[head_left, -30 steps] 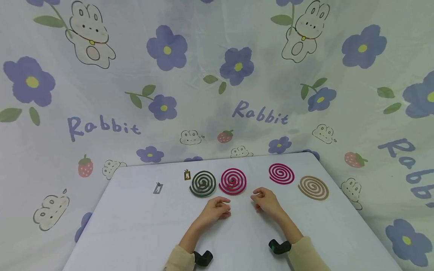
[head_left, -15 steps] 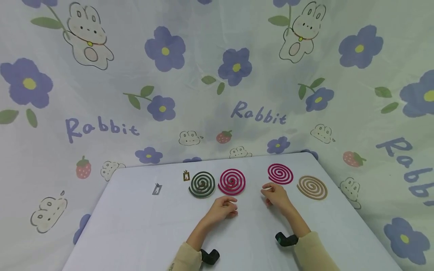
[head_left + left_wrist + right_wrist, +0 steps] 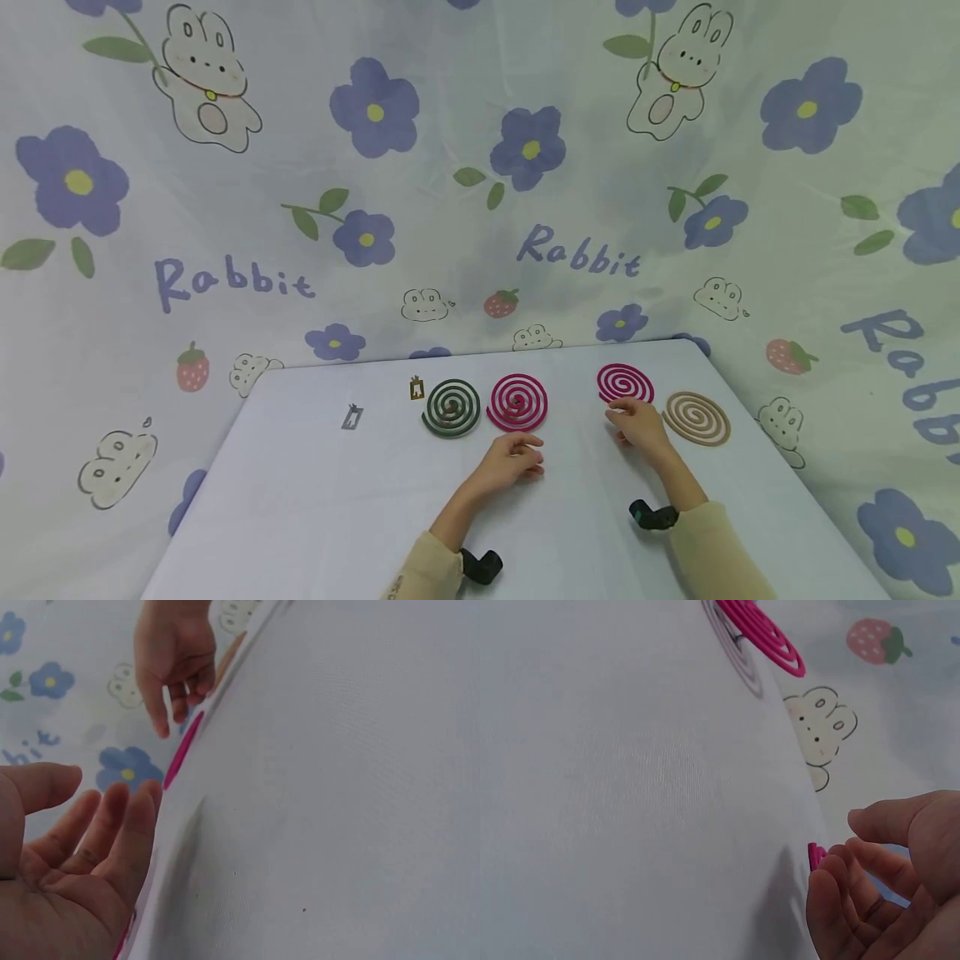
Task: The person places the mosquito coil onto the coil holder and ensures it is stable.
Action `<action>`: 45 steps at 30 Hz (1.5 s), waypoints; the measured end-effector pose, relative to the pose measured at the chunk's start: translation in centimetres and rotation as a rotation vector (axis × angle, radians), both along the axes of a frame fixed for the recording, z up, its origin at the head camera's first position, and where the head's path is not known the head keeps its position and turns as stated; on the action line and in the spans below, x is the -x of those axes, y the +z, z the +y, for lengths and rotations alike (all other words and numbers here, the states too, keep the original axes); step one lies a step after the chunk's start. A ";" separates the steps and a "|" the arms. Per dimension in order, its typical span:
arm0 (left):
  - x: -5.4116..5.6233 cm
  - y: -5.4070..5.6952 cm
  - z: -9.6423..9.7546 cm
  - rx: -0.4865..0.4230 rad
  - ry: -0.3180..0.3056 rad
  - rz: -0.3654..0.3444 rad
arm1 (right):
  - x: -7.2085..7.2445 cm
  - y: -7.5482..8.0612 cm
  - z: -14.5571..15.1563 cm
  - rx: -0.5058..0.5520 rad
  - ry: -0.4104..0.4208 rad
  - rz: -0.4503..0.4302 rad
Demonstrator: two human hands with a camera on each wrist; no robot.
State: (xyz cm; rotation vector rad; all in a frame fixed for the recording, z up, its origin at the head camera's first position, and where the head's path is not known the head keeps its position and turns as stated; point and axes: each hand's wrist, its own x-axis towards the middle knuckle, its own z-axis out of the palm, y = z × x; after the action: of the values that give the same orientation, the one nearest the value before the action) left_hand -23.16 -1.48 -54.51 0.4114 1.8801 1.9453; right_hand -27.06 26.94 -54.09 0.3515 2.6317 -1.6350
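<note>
My right hand hovers at the near edge of a flat pink mosquito coil, its fingers loosely bent with nothing between them. Whether they touch the coil cannot be told. Just in front of another pink mosquito coil is my left hand, relaxed and holding nothing. That coil is raised off the table, with a shadow below it in the right wrist view. To its left is a dark green mosquito coil. A tan mosquito coil lies right of my right hand.
A small silver metal coil stand and a gold one lie on the left of the white table. Behind the table's far edge hangs a rabbit-and-flower printed cloth. Each wrist wears a black camera.
My right hand has moved right and slightly away from me, to the flat pink coil. The left hand has drifted right. The coils and stands stay in place.
</note>
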 end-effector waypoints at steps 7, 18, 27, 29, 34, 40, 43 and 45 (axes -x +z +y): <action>0.1 -0.1 0.8 -0.013 0.004 -0.005 | 0.5 -0.3 1.3 -0.093 -0.042 0.057; -0.2 0.2 1.4 -0.013 -0.017 -0.036 | 0.9 -1.7 2.9 -0.399 -0.071 0.172; 0.2 0.3 1.5 -0.022 -0.032 -0.070 | 1.2 -1.8 3.6 -0.441 -0.039 0.176; 0.3 0.3 1.6 -0.027 -0.033 -0.073 | 1.3 -1.9 3.7 -0.451 -0.032 0.173; 0.4 0.2 2.0 -0.037 -0.036 -0.075 | 1.5 -2.0 3.8 -0.469 -0.020 0.177; 0.4 0.3 2.4 -0.051 -0.041 -0.086 | 1.5 -2.2 3.6 -0.472 -0.020 0.144; 0.4 0.2 2.5 -0.054 -0.037 -0.091 | 1.5 -2.3 3.5 -0.480 -0.009 0.136; 0.4 0.1 2.6 -0.054 -0.032 -0.096 | 1.4 -2.2 3.5 -0.488 0.007 0.135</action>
State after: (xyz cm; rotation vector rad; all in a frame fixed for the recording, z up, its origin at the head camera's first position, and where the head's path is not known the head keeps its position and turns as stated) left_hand -23.54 1.11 -54.38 0.3546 1.7541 1.9630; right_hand -28.49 30.45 -56.32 0.2433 3.1092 -1.0246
